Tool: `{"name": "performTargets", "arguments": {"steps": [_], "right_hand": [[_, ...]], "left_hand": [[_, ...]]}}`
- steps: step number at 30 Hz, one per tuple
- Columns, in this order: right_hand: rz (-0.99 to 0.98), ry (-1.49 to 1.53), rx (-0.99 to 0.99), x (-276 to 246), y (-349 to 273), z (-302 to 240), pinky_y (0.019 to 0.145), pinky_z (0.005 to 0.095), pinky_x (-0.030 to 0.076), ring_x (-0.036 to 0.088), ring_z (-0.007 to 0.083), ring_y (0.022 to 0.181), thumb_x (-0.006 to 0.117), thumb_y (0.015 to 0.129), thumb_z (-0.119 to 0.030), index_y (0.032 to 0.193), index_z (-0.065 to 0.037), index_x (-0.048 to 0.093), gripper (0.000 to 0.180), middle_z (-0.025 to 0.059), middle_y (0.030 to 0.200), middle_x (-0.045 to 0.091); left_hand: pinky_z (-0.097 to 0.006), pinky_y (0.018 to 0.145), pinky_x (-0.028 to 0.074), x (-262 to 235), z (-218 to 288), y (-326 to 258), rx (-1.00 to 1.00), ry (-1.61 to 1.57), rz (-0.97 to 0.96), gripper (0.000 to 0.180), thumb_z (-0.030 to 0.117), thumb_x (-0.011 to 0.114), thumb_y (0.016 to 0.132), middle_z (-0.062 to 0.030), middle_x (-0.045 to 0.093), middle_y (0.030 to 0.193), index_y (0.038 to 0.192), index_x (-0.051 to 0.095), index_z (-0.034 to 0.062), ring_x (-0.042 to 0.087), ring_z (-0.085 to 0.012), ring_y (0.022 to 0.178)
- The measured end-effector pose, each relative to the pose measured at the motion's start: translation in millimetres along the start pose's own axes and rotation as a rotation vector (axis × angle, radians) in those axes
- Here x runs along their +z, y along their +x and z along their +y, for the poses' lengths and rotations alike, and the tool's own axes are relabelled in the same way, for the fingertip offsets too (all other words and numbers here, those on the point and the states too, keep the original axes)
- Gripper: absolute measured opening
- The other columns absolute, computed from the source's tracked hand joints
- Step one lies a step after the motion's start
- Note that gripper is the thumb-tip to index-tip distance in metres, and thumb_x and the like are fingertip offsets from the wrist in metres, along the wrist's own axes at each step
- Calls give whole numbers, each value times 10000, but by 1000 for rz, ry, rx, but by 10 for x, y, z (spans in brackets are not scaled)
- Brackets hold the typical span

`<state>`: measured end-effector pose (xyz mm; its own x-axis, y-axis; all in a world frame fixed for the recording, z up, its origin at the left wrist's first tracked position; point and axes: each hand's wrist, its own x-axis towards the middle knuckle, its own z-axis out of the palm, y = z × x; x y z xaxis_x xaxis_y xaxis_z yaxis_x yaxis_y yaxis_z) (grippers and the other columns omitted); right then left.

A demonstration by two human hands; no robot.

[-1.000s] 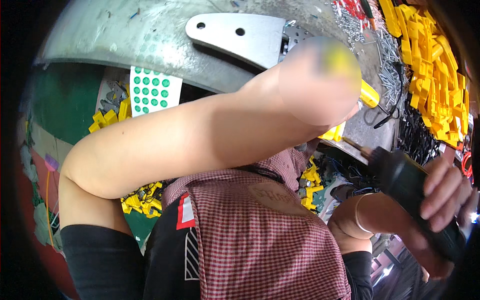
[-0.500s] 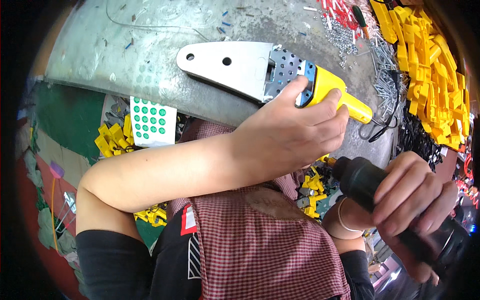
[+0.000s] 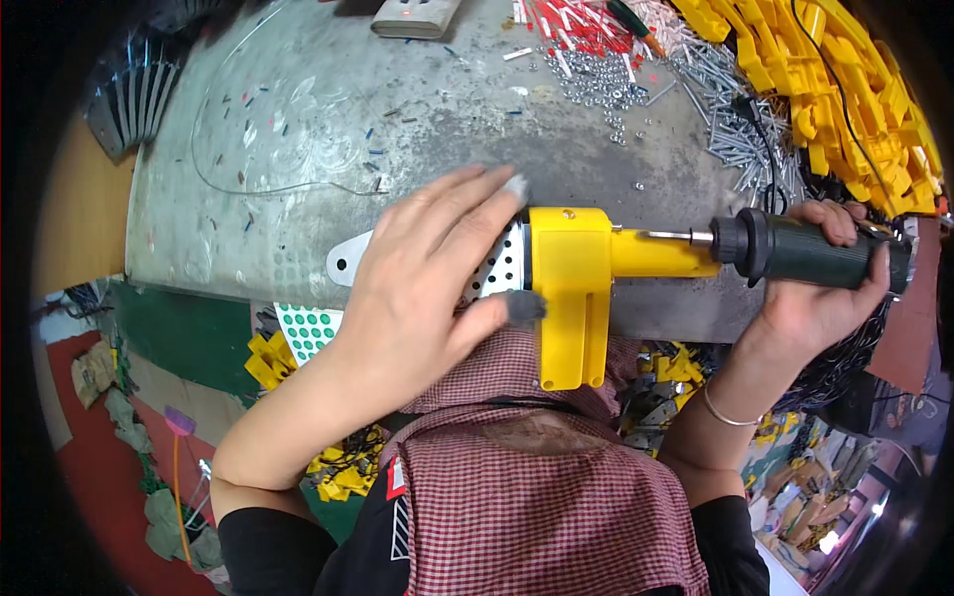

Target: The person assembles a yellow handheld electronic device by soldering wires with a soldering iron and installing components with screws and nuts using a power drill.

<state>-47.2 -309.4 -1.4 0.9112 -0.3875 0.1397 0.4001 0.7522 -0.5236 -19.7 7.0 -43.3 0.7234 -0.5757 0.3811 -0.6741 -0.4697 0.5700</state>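
Note:
A pipe-welding iron lies on the metal bench, with a flat pale plate [image 3: 346,260], a perforated metal guard [image 3: 504,266] and a yellow plastic housing with a handle [image 3: 568,298]. My left hand [image 3: 422,263] reaches over the guard and grips it between thumb and fingers, with grey covers on the thumb and a fingertip. This hand hides most of the plate. To the right, my right hand [image 3: 830,283] is wrapped round a dark green electric screwdriver [image 3: 810,248]. Its bit points left along the yellow handle, the tip close to the housing; whether it touches a screw I cannot tell.
Loose screws [image 3: 730,119], small nuts [image 3: 601,84] and red and white sleeves [image 3: 571,25] lie at the far right of the bench [image 3: 298,109]. Yellow housings [image 3: 855,99] are piled beyond them. A sheet of green round stickers [image 3: 310,333] hangs at the near edge.
The iron has turned so its handle points right, and my left hand has shifted from the yellow housing to the guard. My right hand has raised the screwdriver from below to beside the handle.

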Motion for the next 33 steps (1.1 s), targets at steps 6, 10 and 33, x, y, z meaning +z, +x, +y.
{"name": "performTargets", "arguments": {"steps": [6, 10, 33], "right_hand": [[76, 160, -28, -251, -45, 198, 854, 368, 417, 492, 171, 738, 597, 846, -267, 1039, -3, 471, 351, 41, 783, 461], [110, 155, -38, -250, -23, 232, 844, 382, 405, 484, 172, 733, 592, 842, -277, 1040, -1, 469, 361, 43, 769, 452], [49, 280, 0, -163, -71, 437, 845, 359, 424, 478, 160, 738, 616, 812, -222, 1026, -14, 440, 347, 32, 782, 441]], "left_hand": [[-468, 979, 372, 58, -55, -33, -84, 26, -143, 651, 216, 691, 678, -165, 537, 1257, 1271, 527, 3, 506, -359, 1160], [-471, 973, 376, 69, -73, -31, -88, 38, -157, 643, 242, 677, 695, -165, 539, 1249, 1275, 530, 7, 507, -365, 1146], [-450, 917, 407, 109, -95, -32, -40, 13, -75, 634, 251, 658, 672, -164, 575, 1196, 1248, 564, 1, 543, -357, 1064]]}}
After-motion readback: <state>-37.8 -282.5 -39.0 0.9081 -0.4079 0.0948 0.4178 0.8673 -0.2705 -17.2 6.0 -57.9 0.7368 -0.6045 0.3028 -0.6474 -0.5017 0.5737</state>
